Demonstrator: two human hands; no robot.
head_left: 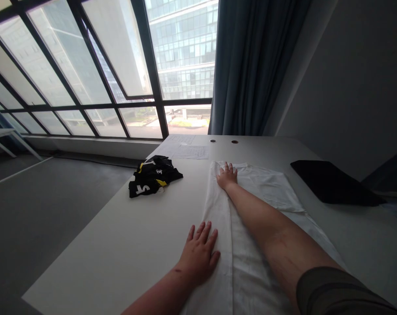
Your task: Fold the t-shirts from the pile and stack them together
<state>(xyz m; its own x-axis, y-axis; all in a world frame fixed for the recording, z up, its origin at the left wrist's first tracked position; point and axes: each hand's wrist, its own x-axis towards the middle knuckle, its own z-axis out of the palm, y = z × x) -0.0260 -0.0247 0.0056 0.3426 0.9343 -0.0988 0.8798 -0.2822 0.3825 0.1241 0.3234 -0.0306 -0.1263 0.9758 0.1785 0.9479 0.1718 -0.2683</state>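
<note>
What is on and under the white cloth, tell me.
The right hand rests on the white cloth; the left hand lies at its left edge. Beneath is the white table, seen only around the cloth; anything else covered there is hidden.

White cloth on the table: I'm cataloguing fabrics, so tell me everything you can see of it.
The white cloth looks like thin, soft fabric, lightly wrinkled. It lies spread on the white table, its near end running out of the picture. A long line, either fold or seam, runs near its left side. The right hand rests near its far left corner, the right forearm passes over it, and the left hand lies at its left edge.
</note>
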